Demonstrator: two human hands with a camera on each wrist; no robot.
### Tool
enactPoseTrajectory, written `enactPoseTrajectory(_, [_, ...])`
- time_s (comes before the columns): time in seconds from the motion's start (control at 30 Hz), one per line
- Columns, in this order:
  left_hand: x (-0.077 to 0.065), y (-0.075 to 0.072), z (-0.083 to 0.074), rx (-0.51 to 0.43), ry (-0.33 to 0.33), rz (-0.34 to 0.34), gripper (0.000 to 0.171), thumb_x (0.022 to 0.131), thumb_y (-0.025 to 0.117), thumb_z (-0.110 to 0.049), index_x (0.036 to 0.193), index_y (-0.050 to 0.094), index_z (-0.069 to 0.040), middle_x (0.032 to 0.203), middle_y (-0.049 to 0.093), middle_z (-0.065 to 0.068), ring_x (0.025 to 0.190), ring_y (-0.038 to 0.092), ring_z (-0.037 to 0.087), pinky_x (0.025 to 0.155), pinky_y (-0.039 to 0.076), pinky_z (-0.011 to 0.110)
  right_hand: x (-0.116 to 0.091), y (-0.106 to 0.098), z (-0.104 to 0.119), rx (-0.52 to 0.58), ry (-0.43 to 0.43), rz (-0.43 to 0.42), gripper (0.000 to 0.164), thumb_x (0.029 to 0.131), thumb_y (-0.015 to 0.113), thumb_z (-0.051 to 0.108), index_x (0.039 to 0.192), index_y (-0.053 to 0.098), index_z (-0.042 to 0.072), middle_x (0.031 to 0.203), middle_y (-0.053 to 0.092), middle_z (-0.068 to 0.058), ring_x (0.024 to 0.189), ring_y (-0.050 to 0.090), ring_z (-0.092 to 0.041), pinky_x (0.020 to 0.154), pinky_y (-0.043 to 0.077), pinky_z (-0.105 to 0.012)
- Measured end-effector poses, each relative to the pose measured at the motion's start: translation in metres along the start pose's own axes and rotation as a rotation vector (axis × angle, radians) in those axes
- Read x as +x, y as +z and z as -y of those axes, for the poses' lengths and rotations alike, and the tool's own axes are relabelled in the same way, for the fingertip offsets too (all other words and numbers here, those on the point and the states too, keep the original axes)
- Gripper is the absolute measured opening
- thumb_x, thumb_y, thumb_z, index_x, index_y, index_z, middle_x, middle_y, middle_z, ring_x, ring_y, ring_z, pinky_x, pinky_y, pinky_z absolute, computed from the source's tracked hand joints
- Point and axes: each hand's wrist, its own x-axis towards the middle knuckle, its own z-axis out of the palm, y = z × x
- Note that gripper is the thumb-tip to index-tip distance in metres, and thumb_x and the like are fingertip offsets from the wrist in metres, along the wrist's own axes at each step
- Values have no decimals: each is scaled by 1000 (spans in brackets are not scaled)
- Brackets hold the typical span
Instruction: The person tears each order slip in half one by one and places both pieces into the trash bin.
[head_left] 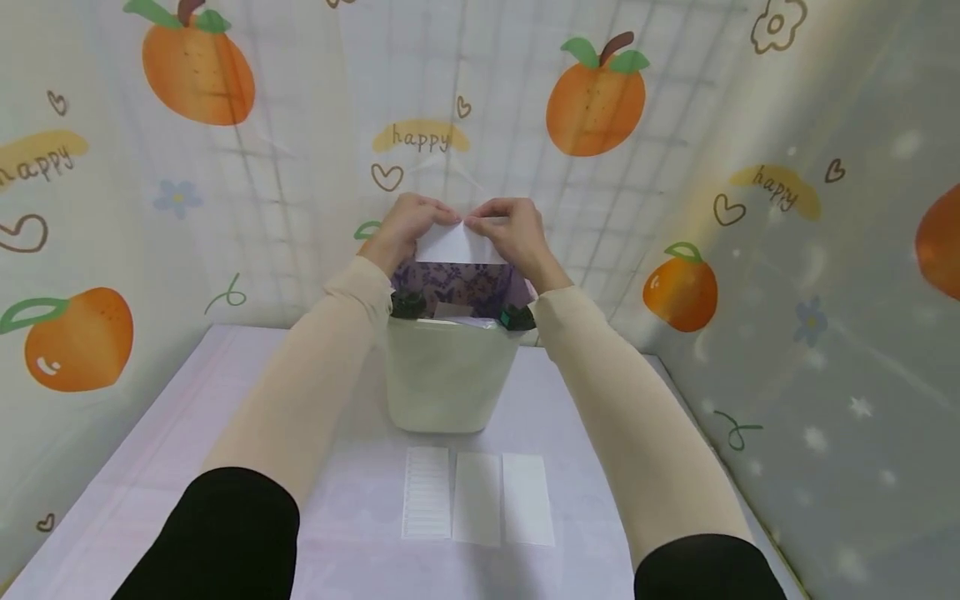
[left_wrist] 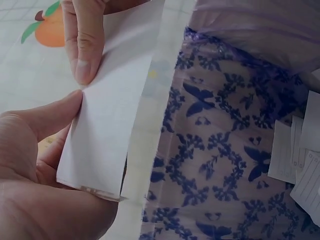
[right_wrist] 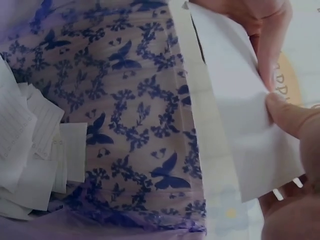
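Both hands hold a piece of white paper (head_left: 453, 247) up above a pale bin (head_left: 452, 379). My left hand (head_left: 411, 229) pinches it by thumb and fingers on the left of its top edge. Close beside it, my right hand (head_left: 517, 235) pinches the same edge. In the left wrist view the paper's lower end looks layered; whether it is folded or several sheets, I cannot tell. A translucent purple bag (left_wrist: 210, 150) with dark butterflies and flowers lines the bin. Pieces of lined paper (right_wrist: 35, 135) lie inside the bag.
On the pale table (head_left: 337, 517), three paper strips lie side by side in front of the bin: a lined one (head_left: 427, 493), a middle one (head_left: 477, 500) and a right one (head_left: 528, 500). Dark bunches (head_left: 517, 317) sit at the bin's rim. A curtain (head_left: 300, 167) printed with oranges hangs behind.
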Motion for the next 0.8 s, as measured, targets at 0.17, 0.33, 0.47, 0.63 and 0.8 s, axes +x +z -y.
enactPoseTrajectory(0.17, [-4, 1, -10, -93, -31, 1, 17, 94, 78, -9, 108, 77, -1, 117, 70, 8, 85, 66, 16, 75, 58, 28, -2, -6, 9, 17, -15, -10, 19, 96, 80, 27, 106, 82, 10, 116, 78, -6, 112, 61, -16, 98, 45, -34])
enactPoseTrajectory(0.33, [-8, 2, -14, -217, -96, 24, 2, 91, 77, -2, 89, 76, -3, 92, 70, 4, 69, 67, 16, 62, 56, 26, -3, -13, 15, 134, -11, -11, 21, 96, 80, 24, 107, 82, 6, 114, 78, -7, 104, 61, -14, 87, 45, -27])
enactPoseTrajectory(0.47, [-11, 3, -14, -222, -74, 18, 4, 91, 76, 0, 87, 75, 0, 79, 68, 3, 60, 62, 13, 57, 51, 22, -2, -20, 23, 240, -24, -36, 21, 95, 81, 21, 106, 81, 3, 108, 78, -6, 96, 62, -13, 80, 48, -25])
enactPoseTrajectory(0.63, [-14, 4, -8, -115, -60, -24, 5, 93, 74, -1, 91, 76, 4, 65, 67, 2, 53, 56, 11, 50, 45, 22, -3, -28, 32, 296, -30, -59, 20, 93, 82, 18, 106, 82, 3, 94, 78, 0, 85, 67, -12, 77, 54, -28])
enactPoseTrajectory(0.8, [-18, 6, -3, -88, -64, -11, 11, 96, 66, 3, 98, 76, 8, 59, 66, 3, 49, 54, 10, 48, 42, 22, -7, -35, 39, 324, -57, -78, 19, 94, 81, 16, 106, 81, 1, 84, 76, 5, 81, 66, -11, 76, 53, -27])
